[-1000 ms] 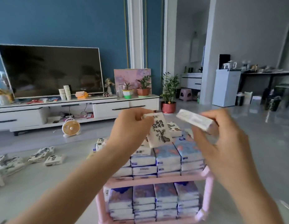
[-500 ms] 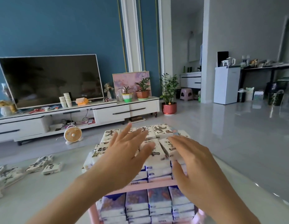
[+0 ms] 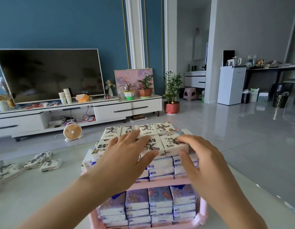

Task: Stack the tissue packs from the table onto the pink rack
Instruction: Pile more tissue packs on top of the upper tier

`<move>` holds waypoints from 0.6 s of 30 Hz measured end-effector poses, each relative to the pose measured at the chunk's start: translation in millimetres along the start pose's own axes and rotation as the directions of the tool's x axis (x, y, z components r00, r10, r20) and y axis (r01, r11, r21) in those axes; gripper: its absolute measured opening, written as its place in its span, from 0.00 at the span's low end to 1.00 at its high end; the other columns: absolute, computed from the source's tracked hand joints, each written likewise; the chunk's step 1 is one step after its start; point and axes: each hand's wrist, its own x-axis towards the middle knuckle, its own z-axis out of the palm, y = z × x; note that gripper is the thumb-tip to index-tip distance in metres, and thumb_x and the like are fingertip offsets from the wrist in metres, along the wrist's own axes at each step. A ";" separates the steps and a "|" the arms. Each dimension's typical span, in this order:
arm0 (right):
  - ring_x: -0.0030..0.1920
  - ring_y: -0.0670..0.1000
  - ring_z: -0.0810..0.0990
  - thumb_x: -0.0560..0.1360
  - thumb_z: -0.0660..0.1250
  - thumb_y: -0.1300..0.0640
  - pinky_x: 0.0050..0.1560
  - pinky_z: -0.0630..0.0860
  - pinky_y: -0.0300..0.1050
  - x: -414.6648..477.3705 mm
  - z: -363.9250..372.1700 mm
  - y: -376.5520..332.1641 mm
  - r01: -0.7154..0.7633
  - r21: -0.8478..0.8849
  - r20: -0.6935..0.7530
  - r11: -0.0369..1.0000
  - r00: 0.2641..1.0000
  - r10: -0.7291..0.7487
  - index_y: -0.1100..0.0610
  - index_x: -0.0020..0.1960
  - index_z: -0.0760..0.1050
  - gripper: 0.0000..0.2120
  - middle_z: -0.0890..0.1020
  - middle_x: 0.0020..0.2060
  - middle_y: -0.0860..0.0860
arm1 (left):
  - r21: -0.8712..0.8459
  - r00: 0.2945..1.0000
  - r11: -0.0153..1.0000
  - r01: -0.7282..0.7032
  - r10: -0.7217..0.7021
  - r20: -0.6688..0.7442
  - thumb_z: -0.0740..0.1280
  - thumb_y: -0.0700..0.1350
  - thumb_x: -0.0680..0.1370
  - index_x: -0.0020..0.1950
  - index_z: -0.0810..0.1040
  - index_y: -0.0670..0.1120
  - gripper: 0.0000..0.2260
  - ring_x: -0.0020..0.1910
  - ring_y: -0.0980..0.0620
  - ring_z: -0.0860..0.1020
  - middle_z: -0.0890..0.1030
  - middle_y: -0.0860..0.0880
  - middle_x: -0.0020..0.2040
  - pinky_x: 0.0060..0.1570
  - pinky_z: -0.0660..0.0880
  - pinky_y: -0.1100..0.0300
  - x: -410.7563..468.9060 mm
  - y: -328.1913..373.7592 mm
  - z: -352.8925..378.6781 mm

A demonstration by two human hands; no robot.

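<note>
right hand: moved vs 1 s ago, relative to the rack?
Yes. Against the pink rack, the right hand has come down: it held a pack up above the stack, and now rests flat on the front right pack of the top layer.

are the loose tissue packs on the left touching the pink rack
Apart: the head view shows bare table between the loose tissue packs and the pink rack.

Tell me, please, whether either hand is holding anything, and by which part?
Nothing is held: the left hand and right hand lie open, fingers spread, on the top tissue packs of the pink rack.
</note>
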 end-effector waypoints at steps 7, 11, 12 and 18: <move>0.49 0.47 0.78 0.74 0.65 0.59 0.50 0.69 0.39 3.0 2.2 1.1 -0.036 0.039 -0.090 0.999 0.995 0.039 0.52 0.55 0.78 0.11 0.76 0.47 0.39 | -0.007 1.000 1.000 -0.012 0.012 -0.002 0.43 0.64 0.76 0.75 0.50 0.58 0.28 0.74 0.54 0.52 0.51 0.55 0.76 0.71 0.50 0.57 -0.3 2.0 2.9; 0.53 0.48 0.77 0.75 0.66 0.59 0.55 0.73 0.44 3.9 2.8 -0.5 -0.061 0.104 -0.056 0.993 0.996 0.067 0.51 0.58 0.77 0.13 0.78 0.50 0.41 | -0.259 0.999 0.965 -0.025 0.016 -0.037 0.41 0.66 0.72 0.71 0.64 0.51 0.33 0.67 0.54 0.67 0.69 0.52 0.68 0.65 0.63 0.60 19.6 5.0 -18.7; 0.55 0.47 0.77 0.75 0.65 0.57 0.57 0.73 0.45 4.4 2.1 -1.3 -0.070 0.129 -0.045 0.989 0.996 0.076 0.50 0.59 0.76 0.13 0.78 0.53 0.41 | -0.324 0.998 0.946 -0.023 0.003 -0.060 0.43 0.64 0.74 0.64 0.71 0.48 0.31 0.61 0.52 0.73 0.75 0.50 0.61 0.58 0.68 0.60 33.0 6.2 -25.6; 0.49 0.43 0.77 0.71 0.60 0.51 0.50 0.69 0.28 7.9 1.4 -0.4 -0.084 0.135 -0.060 0.987 0.994 0.093 0.49 0.56 0.77 0.15 0.78 0.47 0.39 | -0.418 0.986 0.903 0.098 -0.033 0.161 0.44 0.58 0.81 0.65 0.71 0.40 0.28 0.64 0.45 0.70 0.73 0.42 0.65 0.64 0.63 0.55 122.9 16.3 -25.4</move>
